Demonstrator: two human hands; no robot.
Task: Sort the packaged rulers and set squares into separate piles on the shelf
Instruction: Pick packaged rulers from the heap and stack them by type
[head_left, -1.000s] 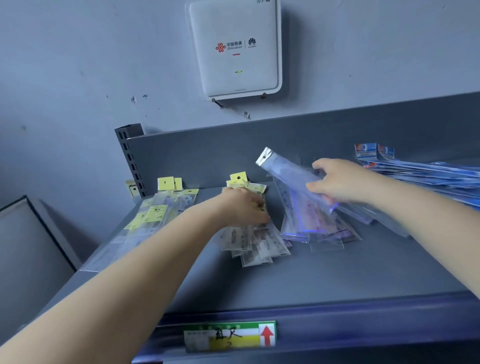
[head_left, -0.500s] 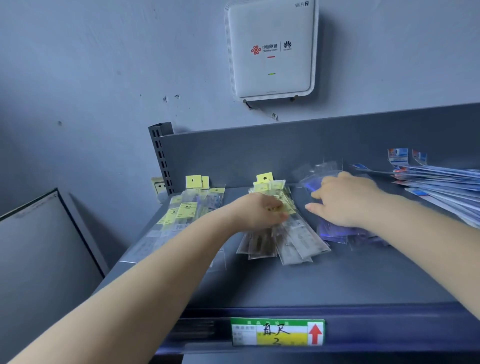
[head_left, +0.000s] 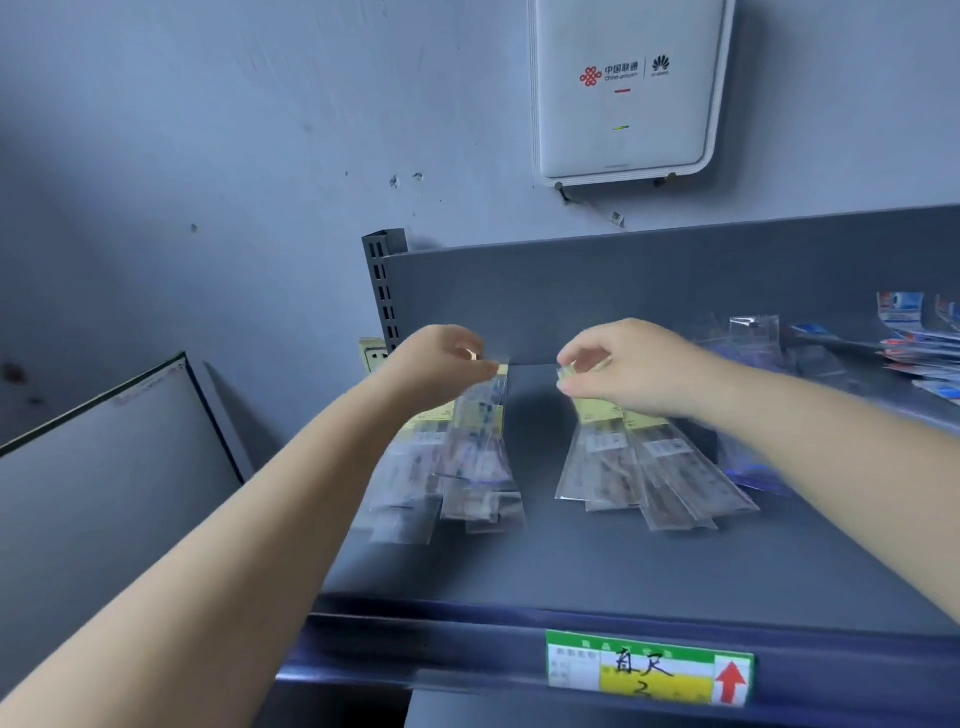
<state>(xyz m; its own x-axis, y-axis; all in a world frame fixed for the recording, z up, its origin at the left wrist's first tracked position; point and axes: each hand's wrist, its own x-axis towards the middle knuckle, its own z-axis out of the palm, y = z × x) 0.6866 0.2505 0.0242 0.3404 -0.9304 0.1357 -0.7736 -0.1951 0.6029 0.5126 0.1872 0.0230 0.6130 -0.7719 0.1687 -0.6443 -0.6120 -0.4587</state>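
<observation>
Two fans of clear packaged rulers with yellow header cards lie on the grey shelf (head_left: 597, 566). My left hand (head_left: 441, 364) pinches the top of a ruler packet (head_left: 480, 457) over the left ruler pile (head_left: 415, 483). My right hand (head_left: 628, 364) pinches the yellow headers of the middle ruler pile (head_left: 654, 467). Behind my right forearm lies a heap of bluish packets (head_left: 753, 467), partly hidden. At the far right sits a stack of blue-printed packages (head_left: 919, 358).
A white router box (head_left: 623, 88) hangs on the wall above the shelf's back panel (head_left: 623, 291). A slotted upright (head_left: 384, 291) stands at the shelf's left end. A green and yellow price label (head_left: 649, 667) is on the front rail. A grey board (head_left: 104, 467) leans at the left.
My left hand has carried ruler packets from the middle pile over to the left pile. My right hand left the bluish packets and now pinches the middle pile's headers. The camera swung left.
</observation>
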